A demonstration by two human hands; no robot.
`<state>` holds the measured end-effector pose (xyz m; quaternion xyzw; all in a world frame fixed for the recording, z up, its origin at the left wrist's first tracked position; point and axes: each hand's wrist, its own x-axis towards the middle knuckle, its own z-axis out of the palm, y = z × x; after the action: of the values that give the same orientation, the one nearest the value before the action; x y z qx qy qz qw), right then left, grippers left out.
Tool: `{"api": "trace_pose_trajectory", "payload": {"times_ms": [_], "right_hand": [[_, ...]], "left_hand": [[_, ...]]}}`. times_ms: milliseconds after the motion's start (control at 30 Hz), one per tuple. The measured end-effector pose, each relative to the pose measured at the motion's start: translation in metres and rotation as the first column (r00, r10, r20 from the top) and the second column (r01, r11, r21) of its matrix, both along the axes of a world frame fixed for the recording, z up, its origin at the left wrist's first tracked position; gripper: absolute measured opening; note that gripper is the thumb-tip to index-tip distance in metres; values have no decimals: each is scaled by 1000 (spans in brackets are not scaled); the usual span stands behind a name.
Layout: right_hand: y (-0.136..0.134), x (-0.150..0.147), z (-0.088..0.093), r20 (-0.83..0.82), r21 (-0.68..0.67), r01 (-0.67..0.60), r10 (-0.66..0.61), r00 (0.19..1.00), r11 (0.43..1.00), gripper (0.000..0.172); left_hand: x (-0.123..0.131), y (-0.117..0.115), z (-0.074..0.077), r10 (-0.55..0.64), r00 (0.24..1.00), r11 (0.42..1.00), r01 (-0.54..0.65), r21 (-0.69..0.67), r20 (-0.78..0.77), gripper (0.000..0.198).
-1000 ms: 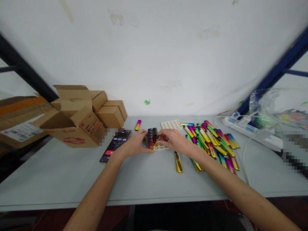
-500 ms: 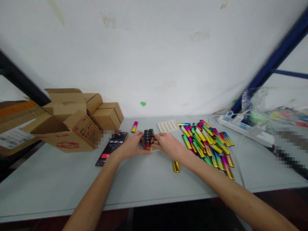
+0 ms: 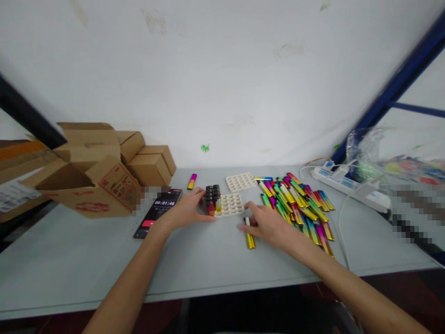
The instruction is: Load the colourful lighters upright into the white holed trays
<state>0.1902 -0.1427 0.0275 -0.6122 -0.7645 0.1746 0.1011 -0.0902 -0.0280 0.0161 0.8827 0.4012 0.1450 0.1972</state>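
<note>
Several dark-topped lighters stand upright in the left part of a cream tray with round holes. My left hand curls around this group from the left, fingers at its back and thumb along the front. A single gold lighter lies on the table in front of the tray. Over its upper end is my right hand, thumb and fingers apart; whether they touch it I cannot tell.
A second cream tray lies behind. To the right are a pile of coloured lighters and a white power strip. A phone showing a timer, cardboard boxes and a pink-yellow lighter are on the left.
My right hand has moved from the tray to the right and towards me, over the single lighter. The tray's holes now show. My left hand stays at the upright lighters.
</note>
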Motion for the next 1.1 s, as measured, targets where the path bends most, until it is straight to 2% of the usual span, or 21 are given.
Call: {"api": "trace_pose_trajectory", "payload": {"times_ms": [133, 233, 300, 367, 467, 567, 633, 733, 967, 1100], "right_hand": [[3, -4, 3, -13, -11, 0, 0, 1000, 1000, 44], [8, 6, 12, -137, 29, -33, 37, 990, 999, 19], [9, 13, 18, -272, 61, -47, 61, 960, 997, 20], [9, 17, 22, -456, 54, -60, 78, 887, 997, 26], [9, 15, 24, -711, 1, -109, 77, 699, 994, 30], [9, 11, 23, -796, 27, -123, 96, 597, 992, 32], [10, 9, 21, -800, 37, -86, 81, 595, 996, 34], [10, 6, 19, -769, 41, -12, 40, 638, 999, 37], [13, -2, 20, -645, 200, 190, -16, 764, 961, 48], [13, 0, 22, -609, 255, 228, -27, 793, 940, 42]], "left_hand": [[-1, 1, -1, -3, 1000, 1000, 3, -7, 10, 60], [-1, 1, -2, -3, 1000, 1000, 3, 3, 15, 61], [-1, 1, -3, -3, 1000, 1000, 3, 12, 13, 60], [-1, 1, -3, -1, 1000, 1000, 1, 15, 5, 60], [-1, 1, -3, -6, 1000, 1000, 5, 10, 13, 58], [-1, 1, -3, -13, 999, 1000, 12, 15, 36, 57], [-1, 1, -3, -10, 999, 1000, 9, 21, 35, 57], [-1, 1, -3, -5, 1000, 1000, 5, 13, 13, 57], [0, 1, -1, -6, 1000, 1000, 6, 7, 10, 56], [0, 0, 1, 1, 1000, 1000, -1, 0, -11, 55]]}}
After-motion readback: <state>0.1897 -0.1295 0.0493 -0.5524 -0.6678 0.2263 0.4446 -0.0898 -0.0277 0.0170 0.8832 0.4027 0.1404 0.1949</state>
